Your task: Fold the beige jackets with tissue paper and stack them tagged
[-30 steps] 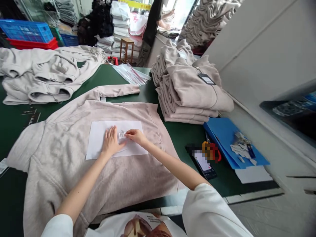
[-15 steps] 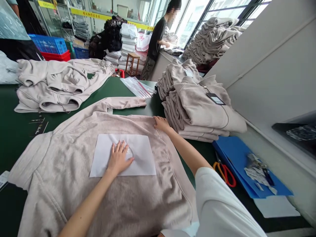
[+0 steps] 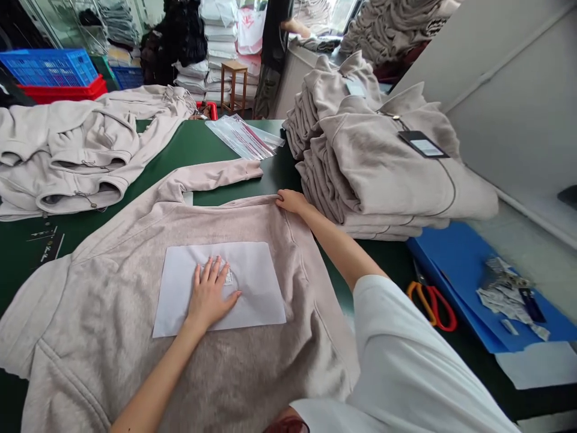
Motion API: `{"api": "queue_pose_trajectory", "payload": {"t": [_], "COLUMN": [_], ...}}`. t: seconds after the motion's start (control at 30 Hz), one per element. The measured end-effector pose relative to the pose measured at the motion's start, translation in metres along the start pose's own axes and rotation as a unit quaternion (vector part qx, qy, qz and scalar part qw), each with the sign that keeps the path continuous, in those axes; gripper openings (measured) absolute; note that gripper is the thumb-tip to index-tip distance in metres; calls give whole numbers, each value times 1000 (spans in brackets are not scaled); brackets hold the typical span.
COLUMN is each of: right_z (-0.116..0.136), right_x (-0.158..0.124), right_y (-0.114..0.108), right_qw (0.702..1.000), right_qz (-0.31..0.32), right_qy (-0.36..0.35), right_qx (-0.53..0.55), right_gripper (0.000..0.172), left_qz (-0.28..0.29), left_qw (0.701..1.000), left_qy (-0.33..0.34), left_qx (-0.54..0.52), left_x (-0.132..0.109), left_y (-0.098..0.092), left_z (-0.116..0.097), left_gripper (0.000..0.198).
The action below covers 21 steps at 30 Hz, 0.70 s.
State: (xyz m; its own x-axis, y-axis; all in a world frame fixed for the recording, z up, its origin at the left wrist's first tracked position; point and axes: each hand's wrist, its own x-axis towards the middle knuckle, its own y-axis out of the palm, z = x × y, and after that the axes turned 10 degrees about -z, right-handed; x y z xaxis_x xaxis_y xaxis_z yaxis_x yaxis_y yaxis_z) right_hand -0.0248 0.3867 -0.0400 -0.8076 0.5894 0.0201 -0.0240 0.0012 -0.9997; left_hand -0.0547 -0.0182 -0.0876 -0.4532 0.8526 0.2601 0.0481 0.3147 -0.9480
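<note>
A beige sweatshirt [image 3: 135, 294] lies spread over the green table, one sleeve [image 3: 220, 174] stretched along its far side. On its middle rests a white sheet of paper [image 3: 256, 300], with a small pale label [image 3: 228, 278] by my fingers. My left hand [image 3: 211, 294] presses flat on this sheet, fingers spread. At the far right corner of the sweatshirt, my right hand [image 3: 292, 201] has its fingers curled over the fabric edge, gripping it. Just beyond that hand stands a stack of folded beige garments [image 3: 387, 162] with a black hang tag [image 3: 422, 144] on top.
More beige garments [image 3: 90, 144] are heaped at the left of the green table [image 3: 180, 144]. Clear plastic bags [image 3: 243, 135] lie at the back. To the right are scissors [image 3: 431, 304] and a blue folder [image 3: 455, 258] holding loose labels. Behind stand crates [image 3: 49, 67], a stool [image 3: 233, 67] and a person [image 3: 273, 54].
My view has tilted downward and come closer. The right hand's fingers, flatter on the sweatshirt's edge before, are now curled around it. My left hand stays spread on the paper.
</note>
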Motion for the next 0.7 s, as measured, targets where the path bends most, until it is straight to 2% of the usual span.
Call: {"api": "queue_pose_trajectory", "payload": {"t": [0.07,0.13,0.23,0.33,0.43,0.5,0.57,0.63,0.7], "right_z": [1,4,12,29,54,73,90,100,101], "right_x": [-7,-18,-44,-89,-150,-191,-223,-243,-251], "right_y": [-10,-25,-53,-79,-89,-79,-57,-26,3], "right_qw": [1000,997,984,969,971,980,988,990,985], "right_qz": [-20,-67,-139,-160,-139,-103,-66,-51,-70], "right_qy": [-12,-35,-106,-180,-189,-168,-134,-91,-54], "right_qx": [6,1,-28,-54,-46,-14,36,94,145], "right_gripper": [27,26,21,23,28,29,29,32,37], "left_qz": [7,21,54,75,96,115,132,145,142], "left_qw": [1000,1000,998,997,994,991,988,985,986], "left_qy": [-1,-5,-22,-12,28,37,30,18,5], "left_qx": [4,6,15,28,43,56,73,87,84], "left_x": [1,3,11,24,37,43,49,59,77], "left_y": [-1,-4,-13,-22,-25,-26,-28,-35,-45], "left_z": [0,0,-4,-16,-32,-39,-36,-19,10], "left_gripper": [71,71,73,79,79,75,66,55,48]}}
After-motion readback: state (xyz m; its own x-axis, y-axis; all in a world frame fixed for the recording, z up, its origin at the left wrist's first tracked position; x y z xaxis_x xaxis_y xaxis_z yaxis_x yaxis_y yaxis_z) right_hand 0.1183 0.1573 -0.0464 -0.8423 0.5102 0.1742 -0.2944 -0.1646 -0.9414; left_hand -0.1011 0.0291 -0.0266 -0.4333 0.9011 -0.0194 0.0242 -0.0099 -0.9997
